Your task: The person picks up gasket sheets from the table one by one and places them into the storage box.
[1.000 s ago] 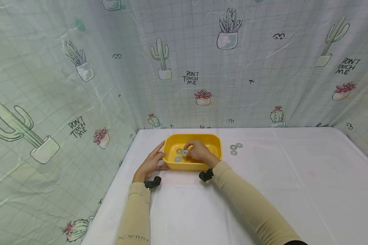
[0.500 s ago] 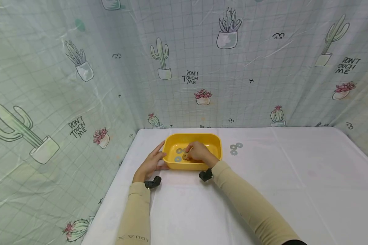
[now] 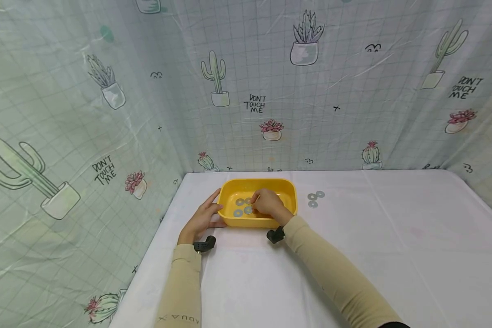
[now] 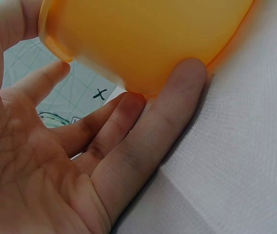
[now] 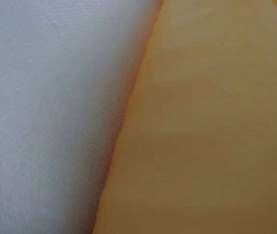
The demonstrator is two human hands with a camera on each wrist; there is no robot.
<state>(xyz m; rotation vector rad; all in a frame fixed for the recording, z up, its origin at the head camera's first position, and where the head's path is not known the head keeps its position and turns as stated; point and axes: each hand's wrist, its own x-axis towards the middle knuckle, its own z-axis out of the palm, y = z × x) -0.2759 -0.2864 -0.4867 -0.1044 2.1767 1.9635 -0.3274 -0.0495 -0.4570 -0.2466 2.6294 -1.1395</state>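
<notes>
From the head camera, a shallow yellow plastic tub with rounded corners (image 3: pixel 288 187) sits at the far left part of a table covered in white cloth (image 3: pixel 352 255), close to the cactus-printed plastic sheeting (image 3: pixel 106 91) that walls the space. The left hand (image 3: pixel 202 217) lies against the tub's left outer wall with straight fingers, thumb along the near side. The right hand (image 3: pixel 269 205) reaches inside the tub, fingers bent down over flat grey metal washers (image 3: pixel 238 212) lying on its floor; three washers show beside the fingertips, one of them just at the tips. Whether the right hand pinches a washer or merely touches it cannot be told at this size. The two hands are apart, with the tub's left wall between them. Three more grey washers (image 3: pixel 315 198) lie in a small cluster on the cloth just right of the tub.

The left wrist view gives what the head view lacks: the tub's rounded orange-yellow underside (image 4: pixel 148 44) close up, the fingers (image 4: pixel 148 146) stretched flat on the cloth and pressed against its lower edge, palm open. The right wrist view shows only a blurred yellow wall (image 5: pixel 211 136) meeting white cloth (image 5: pixel 55 97); no fingers or washers appear there. The hand hides part of the tub's floor.
</notes>
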